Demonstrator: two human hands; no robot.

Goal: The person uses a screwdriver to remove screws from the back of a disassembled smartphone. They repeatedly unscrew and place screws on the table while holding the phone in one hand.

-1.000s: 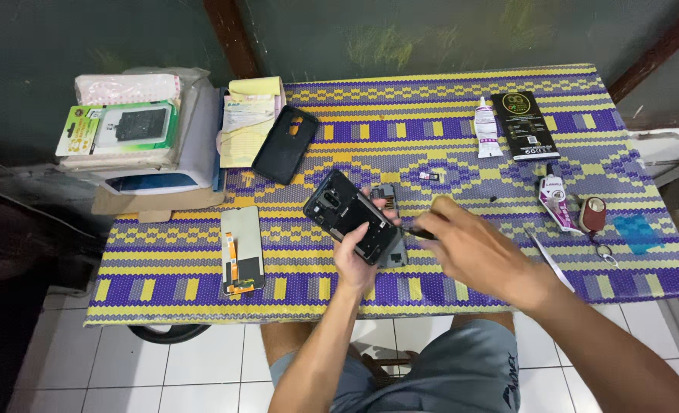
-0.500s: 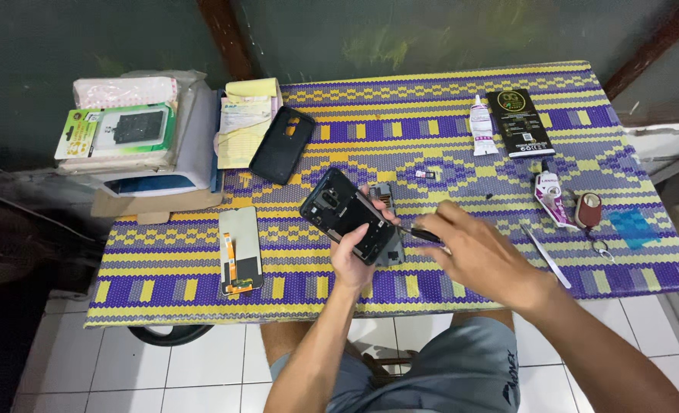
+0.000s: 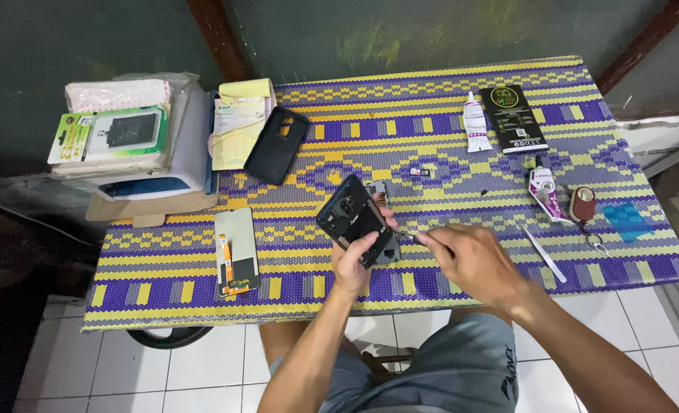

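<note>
My left hand (image 3: 357, 258) holds an opened dark phone (image 3: 352, 217) tilted above the patterned table mat (image 3: 431, 115), gripping its lower edge. A grey part lies under the phone. My right hand (image 3: 469, 260) is closed around a thin dark tool (image 3: 410, 238) whose tip points at the phone's right edge. To the left on the mat lies a loose phone screen (image 3: 236, 251) with an orange flex cable.
A black phone case (image 3: 276, 144) and a yellow notepad (image 3: 240, 122) lie at the back left beside stacked boxes (image 3: 125, 138). A white glue tube (image 3: 475, 123), a black packet (image 3: 514, 118), tweezers (image 3: 542, 252), a small red tool (image 3: 582, 204) and blue film (image 3: 625, 222) sit at the right.
The phone has tilted slightly in my left hand and my right hand with the tool has stayed at its right edge. The camera view has shifted a little.
</note>
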